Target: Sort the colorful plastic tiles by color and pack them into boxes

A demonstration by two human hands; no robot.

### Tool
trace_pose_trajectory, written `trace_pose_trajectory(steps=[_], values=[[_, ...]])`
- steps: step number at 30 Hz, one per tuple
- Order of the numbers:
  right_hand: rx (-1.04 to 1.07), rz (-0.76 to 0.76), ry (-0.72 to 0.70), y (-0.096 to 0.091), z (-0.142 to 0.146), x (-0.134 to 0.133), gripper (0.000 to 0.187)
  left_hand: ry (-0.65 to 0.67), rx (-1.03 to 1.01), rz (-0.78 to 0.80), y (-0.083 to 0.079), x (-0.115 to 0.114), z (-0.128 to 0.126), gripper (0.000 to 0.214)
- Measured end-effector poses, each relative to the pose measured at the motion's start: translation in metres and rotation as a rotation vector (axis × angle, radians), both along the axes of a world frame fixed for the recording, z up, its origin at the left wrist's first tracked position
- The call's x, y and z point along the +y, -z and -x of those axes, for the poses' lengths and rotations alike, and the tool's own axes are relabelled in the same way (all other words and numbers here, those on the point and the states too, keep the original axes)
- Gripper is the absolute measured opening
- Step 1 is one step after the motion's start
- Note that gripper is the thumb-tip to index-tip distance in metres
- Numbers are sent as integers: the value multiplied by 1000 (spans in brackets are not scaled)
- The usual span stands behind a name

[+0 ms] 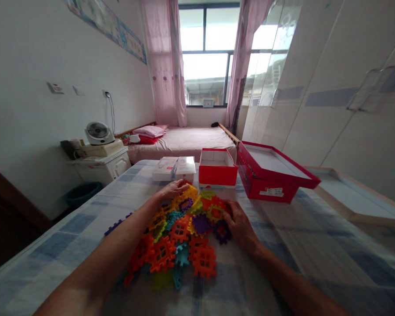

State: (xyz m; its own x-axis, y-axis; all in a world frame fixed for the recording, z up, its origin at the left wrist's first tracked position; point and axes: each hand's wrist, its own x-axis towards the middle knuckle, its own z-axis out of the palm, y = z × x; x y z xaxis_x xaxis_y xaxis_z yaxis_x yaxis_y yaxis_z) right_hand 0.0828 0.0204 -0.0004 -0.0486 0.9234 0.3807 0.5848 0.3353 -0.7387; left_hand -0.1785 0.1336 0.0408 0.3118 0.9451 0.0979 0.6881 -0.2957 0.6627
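Observation:
A heap of plastic interlocking building pieces (pixel 179 230) in orange, yellow, purple, teal and green lies on the checked cloth. At the heap's far left edge, my left hand (pixel 173 189) rests with its fingers stretched over yellow pieces (pixel 191 191). My right hand (pixel 239 221) is at the right side, fingers apart and touching orange pieces (pixel 214 206); a dark purple piece (pixel 222 231) lies close to its thumb. My left forearm hides part of the heap, with a purple strip (pixel 117 226) showing beyond it. Neither hand visibly lifts a piece.
Behind the heap stand two white boxes (pixel 164 168) and an open red box (pixel 217 174). A larger red box (pixel 266 184), its lid tilted on top, is at the right, beside a shallow tray-like lid (pixel 358 195). Farther back is a bed (pixel 191 140).

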Motion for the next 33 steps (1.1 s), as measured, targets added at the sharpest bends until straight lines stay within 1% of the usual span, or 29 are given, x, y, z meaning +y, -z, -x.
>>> trace_pose_trajectory(steps=[5,7,9,11,14,17,19,20,21,22,23,24,26,27,28,30,31,33], values=[[13,-1,6,1,0,0,34,102,-98,80,-8,-14,-13,69],[33,-9,13,1,1,1,34,140,-109,112,-12,-21,-19,67],[59,-8,38,0,1,2,36,173,-104,103,-15,-29,-29,64],[89,6,80,0,1,3,38,198,-90,30,-16,-39,-41,57],[121,20,122,-2,1,3,41,276,-60,-159,-17,-59,-65,42],[127,23,139,-4,0,2,44,410,36,-300,-20,-90,-86,34],[131,33,142,-4,-1,2,46,480,122,-354,-25,-112,-92,33],[134,40,140,-5,-1,1,46,489,147,-383,-28,-123,-92,33],[135,46,138,-5,-2,1,47,474,164,-415,-30,-132,-87,34],[135,53,137,-5,-3,1,47,431,175,-445,-33,-139,-79,34],[131,60,138,-5,-4,0,48,360,191,-468,-34,-145,-68,35],[127,69,140,-6,-4,0,50,273,222,-477,-35,-149,-52,38],[114,84,144,-6,-5,-1,52,78,316,-445,-32,-155,-12,49],[109,88,147,-7,-5,-1,53,-26,372,-415,-28,-157,10,58],[104,89,149,-7,-4,-1,53,-101,425,-355,-23,-160,34,69],[94,87,147,-7,-4,-1,53,-209,467,-198,-11,-169,79,85],[89,86,143,-7,-3,0,53,-251,459,-132,-5,-175,98,91],[77,81,137,-6,-2,0,54,-261,417,-47,9,-185,127,94]])
